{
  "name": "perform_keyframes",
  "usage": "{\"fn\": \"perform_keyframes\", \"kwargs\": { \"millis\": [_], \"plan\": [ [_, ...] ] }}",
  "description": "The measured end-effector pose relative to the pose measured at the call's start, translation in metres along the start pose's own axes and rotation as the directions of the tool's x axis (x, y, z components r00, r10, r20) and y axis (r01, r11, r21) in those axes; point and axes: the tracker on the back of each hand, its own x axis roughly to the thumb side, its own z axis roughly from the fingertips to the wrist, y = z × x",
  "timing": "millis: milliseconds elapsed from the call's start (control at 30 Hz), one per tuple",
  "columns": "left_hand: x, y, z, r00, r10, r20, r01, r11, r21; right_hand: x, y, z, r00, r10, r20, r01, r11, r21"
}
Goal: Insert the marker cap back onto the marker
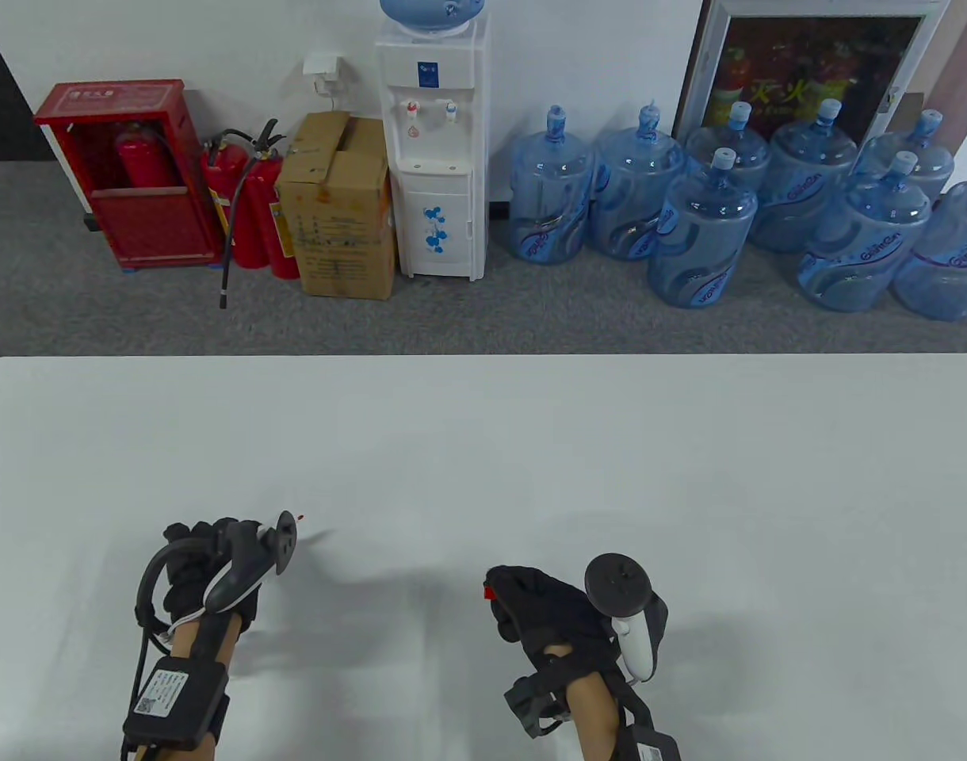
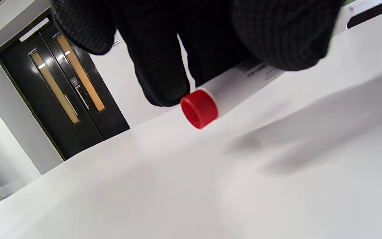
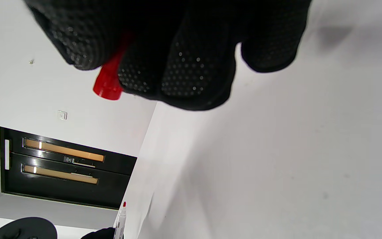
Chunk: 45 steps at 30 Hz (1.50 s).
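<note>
The left hand (image 1: 214,567) holds the marker (image 2: 237,89) in a closed grip; the right hand (image 1: 543,606) pinches the cap (image 3: 108,81). They sit well apart above the desk (image 1: 483,444); capping is not yet done.

The table (image 1: 483,444) was viewed from above; both wrist views were tilted, close under gloved fingers (image 2: 164,66), sharing the tabletop.

One marker (image 2: 237,88), one cap (image 3: 108,81), two hands.

White worktop (image 1: 483,444)
Smooth, plain surface with rounded far corners; soft grey shadows fall across its near half.
</note>
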Motion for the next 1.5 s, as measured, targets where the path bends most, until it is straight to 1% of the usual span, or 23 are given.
{"fn": "perform_keyframes", "kwargs": {
  "millis": [100,233,367,633,733,867,1100,1300,1500],
  "plan": [
    [0.003,0.003,0.009,1.000,0.015,0.026,-0.016,1.000,0.027,0.001,0.002,0.000,1.000,0.004,0.002,-0.004,1.000,0.008],
    [0.011,0.006,0.022,0.996,-0.003,0.087,-0.005,0.995,0.095,0.001,0.005,0.001,1.000,0.012,0.006,-0.012,1.000,0.017],
    [0.015,0.007,0.033,0.992,-0.015,0.128,-0.002,0.991,0.131,0.001,0.007,0.002,1.000,0.021,0.007,-0.021,0.999,0.025],
    [0.023,0.018,0.057,0.978,0.041,0.204,-0.085,0.974,0.209,0.001,0.007,0.003,1.000,0.023,0.001,-0.023,0.999,0.025],
    [0.026,0.022,0.066,0.969,0.062,0.239,-0.127,0.955,0.268,0.001,0.007,0.004,1.000,0.022,0.001,-0.022,0.999,0.024],
    [0.029,0.024,0.074,0.962,0.075,0.261,-0.159,0.935,0.317,0.000,0.007,0.004,1.000,0.017,0.001,-0.017,1.000,0.020],
    [0.041,0.027,0.087,0.948,0.077,0.309,-0.193,0.911,0.364,-0.001,0.008,0.005,1.000,0.026,0.002,-0.026,0.999,0.019],
    [0.046,0.024,0.096,0.939,0.068,0.338,-0.199,0.907,0.371,-0.001,0.010,0.007,0.999,0.039,0.003,-0.039,0.999,0.018],
    [0.046,0.025,0.106,0.923,0.108,0.368,-0.249,0.899,0.360,0.002,0.014,0.010,0.998,0.061,0.016,-0.062,0.998,0.026]
  ]
}}
